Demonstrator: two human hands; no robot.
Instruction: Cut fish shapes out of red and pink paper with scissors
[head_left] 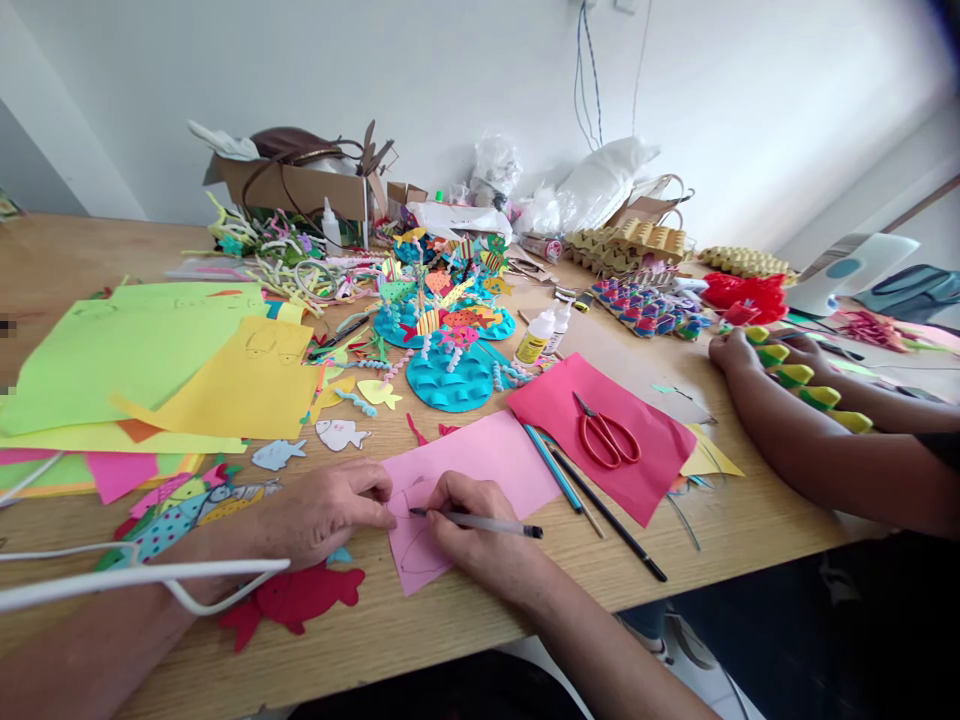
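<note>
Right grip (pixel 474 545) pinches pen (pixel 491 523) near tip over pink paper (pixel 510 460) on surface (pixel 420 635); left grip (pixel 324 513), unclenched, rests at paper's left edge. Pen looks light, rigid; paper flimsy, best pressed at edge.

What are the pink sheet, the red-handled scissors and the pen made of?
The pink sheet looks like matte paper: thin, flat, with drawn lines. The scissors have greyish blades, probably metal, and smooth red handles, maybe plastic. The pen seems plastic, since its barrel looks see-through.
</note>
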